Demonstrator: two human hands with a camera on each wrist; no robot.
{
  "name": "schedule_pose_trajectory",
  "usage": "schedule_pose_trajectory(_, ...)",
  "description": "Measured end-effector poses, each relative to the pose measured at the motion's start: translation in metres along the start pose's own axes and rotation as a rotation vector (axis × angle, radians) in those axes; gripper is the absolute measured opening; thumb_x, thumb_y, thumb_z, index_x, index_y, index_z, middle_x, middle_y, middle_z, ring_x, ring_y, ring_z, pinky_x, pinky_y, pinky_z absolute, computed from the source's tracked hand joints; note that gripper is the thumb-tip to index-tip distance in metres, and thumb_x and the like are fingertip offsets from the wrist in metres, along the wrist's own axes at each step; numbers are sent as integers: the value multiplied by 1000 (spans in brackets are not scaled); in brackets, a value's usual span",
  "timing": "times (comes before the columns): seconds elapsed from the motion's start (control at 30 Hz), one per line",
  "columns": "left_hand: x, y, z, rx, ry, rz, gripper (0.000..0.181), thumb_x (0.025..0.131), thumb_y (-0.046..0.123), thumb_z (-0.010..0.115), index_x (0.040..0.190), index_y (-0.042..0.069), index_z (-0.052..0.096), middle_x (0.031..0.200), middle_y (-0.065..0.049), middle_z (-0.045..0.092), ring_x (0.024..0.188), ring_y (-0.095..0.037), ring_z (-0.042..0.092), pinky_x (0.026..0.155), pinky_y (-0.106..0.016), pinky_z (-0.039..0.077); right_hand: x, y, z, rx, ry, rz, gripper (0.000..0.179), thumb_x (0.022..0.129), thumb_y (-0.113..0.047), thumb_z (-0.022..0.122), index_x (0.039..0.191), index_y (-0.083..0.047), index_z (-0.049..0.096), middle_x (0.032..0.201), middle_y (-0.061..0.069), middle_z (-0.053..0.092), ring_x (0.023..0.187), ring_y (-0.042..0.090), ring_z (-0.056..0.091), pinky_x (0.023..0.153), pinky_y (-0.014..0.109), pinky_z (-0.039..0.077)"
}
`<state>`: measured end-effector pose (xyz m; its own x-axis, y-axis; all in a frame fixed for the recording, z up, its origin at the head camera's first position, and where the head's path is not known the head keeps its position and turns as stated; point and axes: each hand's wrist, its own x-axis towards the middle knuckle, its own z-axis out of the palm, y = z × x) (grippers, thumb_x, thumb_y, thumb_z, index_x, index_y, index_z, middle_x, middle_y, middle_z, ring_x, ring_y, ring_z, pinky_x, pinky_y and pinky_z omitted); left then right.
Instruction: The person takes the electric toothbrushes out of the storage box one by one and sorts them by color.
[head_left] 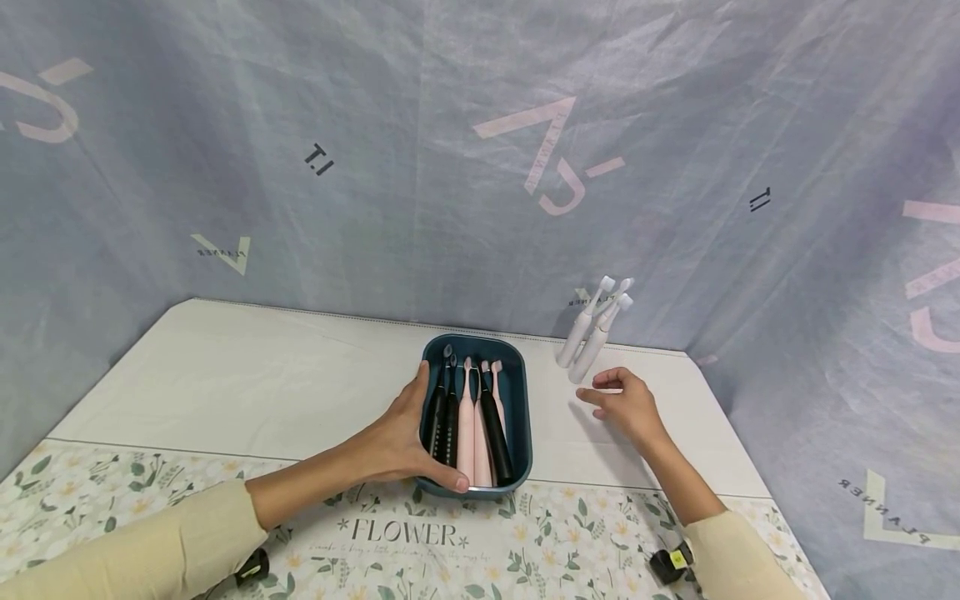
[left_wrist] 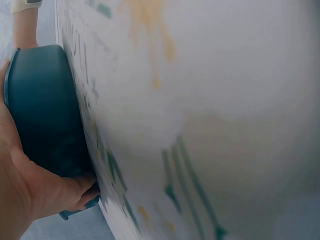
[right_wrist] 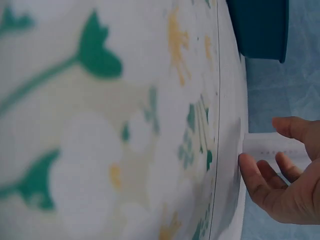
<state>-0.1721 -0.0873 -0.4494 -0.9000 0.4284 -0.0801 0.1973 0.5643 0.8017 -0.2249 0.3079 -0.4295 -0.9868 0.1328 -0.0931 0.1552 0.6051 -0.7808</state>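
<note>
A dark teal bin (head_left: pixel 528 433) sits mid-table with black electric toothbrushes (head_left: pixel 495 433) and pink electric toothbrushes (head_left: pixel 465 433) lying in it, heads toward the back. My left hand (head_left: pixel 393 442) grips its left side and near corner, the thumb over the front rim. In the left wrist view that hand (left_wrist: pixel 42 190) wraps round the bin's outer wall (left_wrist: pixel 42 100). To the right, white electric toothbrushes (head_left: pixel 591 353) stand upright in a close group. Just in front of them is my right hand (head_left: pixel 626 408), fingers spread and loosely bent, holding nothing. In the right wrist view a white handle (right_wrist: pixel 270 142) shows behind its fingers.
A floral cloth (head_left: pixel 547 542) with the word FLOWER covers the front of the table, and a white surface (head_left: pixel 315 358) the back. Grey-blue fabric (head_left: pixel 360 208) with printed letters hangs behind and at both sides. A black device (head_left: pixel 667 567) is at the right wrist.
</note>
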Motion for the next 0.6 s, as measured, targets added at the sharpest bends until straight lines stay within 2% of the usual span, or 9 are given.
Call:
schedule_pose_trajectory(0.23,0,0,0,7,4,1,181,61,75,104,180,24,-22,191,-19,-8,177,-47,6,132,-76,32,-9,-9,2,-71,-53,-25,46,101,-40,85,125,-3,72,123,14,77,82,19,76,81,32,53)
schedule_pose_trajectory(0.43,0,0,1,7,5,-6,181,61,75,104,180,25,-22,191,-18,-8,177,-47,6,132,-76,32,-18,-19,8,-29,-101,-65,40,102,-35,86,120,-2,73,124,15,75,81,23,76,79,33,58)
schedule_pose_trajectory(0.6,0,0,1,-3,5,-1,181,61,74,105,180,24,-22,191,-19,-8,177,-47,6,133,-75,32,-25,-29,15,27,-131,-101,43,102,-31,85,127,1,70,133,19,72,89,26,79,84,34,65)
